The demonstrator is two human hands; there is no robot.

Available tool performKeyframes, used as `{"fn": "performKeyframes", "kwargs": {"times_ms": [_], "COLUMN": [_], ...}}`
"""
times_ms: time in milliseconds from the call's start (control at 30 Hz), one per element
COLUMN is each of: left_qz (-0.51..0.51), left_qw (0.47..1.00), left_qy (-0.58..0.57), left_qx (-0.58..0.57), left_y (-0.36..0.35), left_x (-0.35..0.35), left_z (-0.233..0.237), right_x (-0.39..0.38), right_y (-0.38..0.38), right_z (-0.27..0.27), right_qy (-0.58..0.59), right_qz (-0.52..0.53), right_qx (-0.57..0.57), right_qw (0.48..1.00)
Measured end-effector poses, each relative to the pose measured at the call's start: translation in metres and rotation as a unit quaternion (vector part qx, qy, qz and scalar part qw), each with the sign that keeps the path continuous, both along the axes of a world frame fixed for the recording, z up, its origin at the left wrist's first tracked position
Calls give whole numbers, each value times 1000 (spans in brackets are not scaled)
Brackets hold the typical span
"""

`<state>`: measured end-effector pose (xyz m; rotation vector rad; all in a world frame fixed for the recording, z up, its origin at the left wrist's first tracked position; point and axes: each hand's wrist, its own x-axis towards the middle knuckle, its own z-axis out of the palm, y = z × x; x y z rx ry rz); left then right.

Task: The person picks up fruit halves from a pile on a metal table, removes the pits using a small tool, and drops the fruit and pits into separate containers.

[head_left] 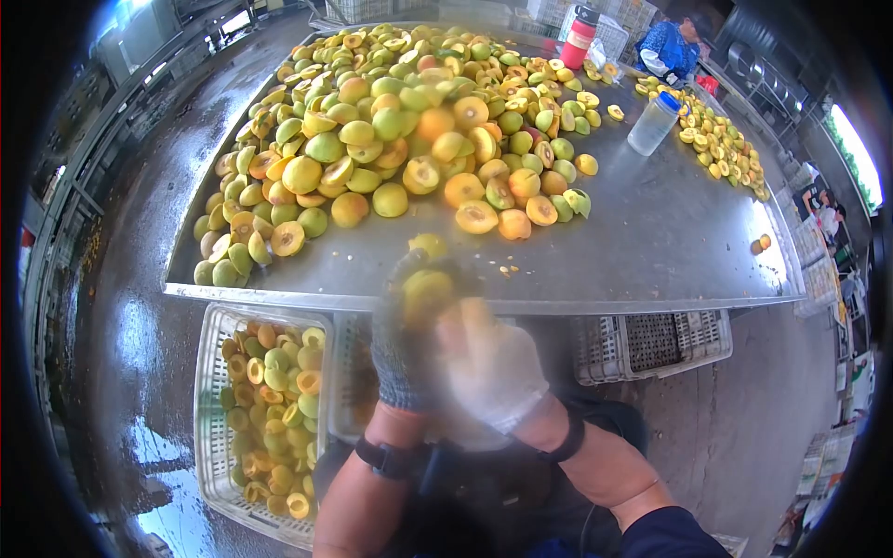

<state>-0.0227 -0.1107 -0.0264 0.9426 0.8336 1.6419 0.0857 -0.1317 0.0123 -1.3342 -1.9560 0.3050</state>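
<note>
Wet steel table, near edge facing the camera. It carries a fruit heap, green-yellow, whole and halved. Clear bottle and red flask stand at the far end, with a co-worker behind them. White crate at lower left holds cut halves.

Left hand, dark grey glove: fingers curled round the held fruit, which sits at the top of the grip, level with the table edge.

Right hand, white glove: just beside the left, below the held fruit. Motion blur; its grasp cannot be read.
</note>
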Motion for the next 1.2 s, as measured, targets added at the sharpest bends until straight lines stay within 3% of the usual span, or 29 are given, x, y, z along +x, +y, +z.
{"fn": "performKeyframes", "kwargs": {"times_ms": [233,433,500,567,600,667,767,933,1067,1133,1200], "left_qz": [-24,7,58,73,64,74,90,-20,1,30,69], "left_qw": [981,995,995,995,996,995,995,982,993,995,961], "left_qy": [-180,-58,61,53,-16,-35,19,-171,-103,-68,264], "left_qx": [-66,-85,-48,-40,-54,-55,-36,-74,-50,-63,44], "left_y": [-4,-6,-9,-10,-10,-11,-8,-12,-16,-14,-9], "left_x": [-1,-11,-6,-3,-3,1,7,-6,-10,-14,-29], "left_z": [0,-14,-10,-6,-4,-2,0,-6,-6,-5,-9], "right_x": [-5,1,2,-1,-3,-5,-1,-5,-4,2,11], "right_y": [1,3,1,-5,-4,-3,1,0,-1,1,4], "right_z": [-1,13,10,-5,-5,-6,-5,-6,-8,0,3], "right_qy": [-21,-85,-63,4,22,57,29,34,-22,-104,-172], "right_qz": [22,69,71,58,53,42,45,59,78,113,149], "right_qx": [-33,-55,-47,-2,-9,-23,-39,-73,-90,-54,-34], "right_qw": [999,992,994,998,998,997,998,995,993,987,973]}}
